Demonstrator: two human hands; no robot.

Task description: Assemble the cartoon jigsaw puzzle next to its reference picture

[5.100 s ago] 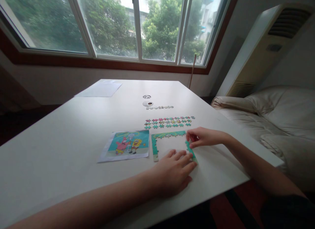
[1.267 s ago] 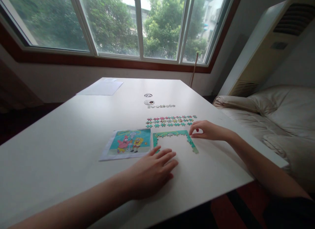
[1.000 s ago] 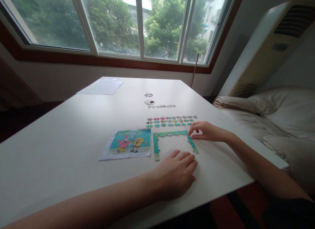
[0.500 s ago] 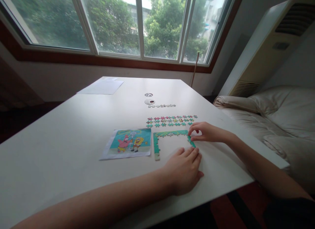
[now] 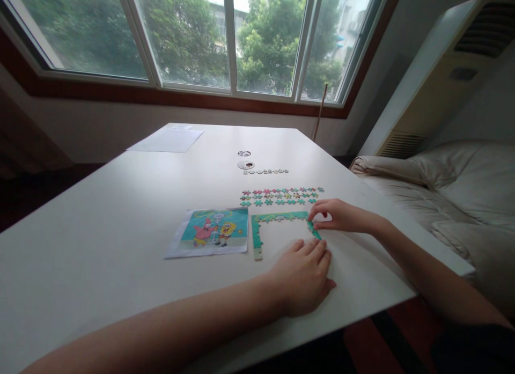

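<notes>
A part-built green jigsaw frame (image 5: pixel 277 217) lies on the white table (image 5: pixel 120 213), with its top, left and right sides joined. My left hand (image 5: pixel 303 275) lies flat over the lower right end of the frame, fingers stretched out together. My right hand (image 5: pixel 336 215) rests at the frame's upper right corner, its fingertips pinched on the right strip (image 5: pixel 314 230). A printed cartoon picture (image 5: pixel 211 237) lies just left of the frame. Rows of loose coloured pieces (image 5: pixel 281 196) sit behind it.
A short row of pale pieces (image 5: pixel 265 171) and two small round lids (image 5: pixel 245 163) lie farther back. A sheet of paper (image 5: pixel 167 140) is at the far left corner. A cream sofa (image 5: pixel 450 191) and a standing air conditioner (image 5: pixel 434 68) are right of the table.
My left hand slid from the frame's lower left across to its lower right end. My right hand stayed at the upper right corner.
</notes>
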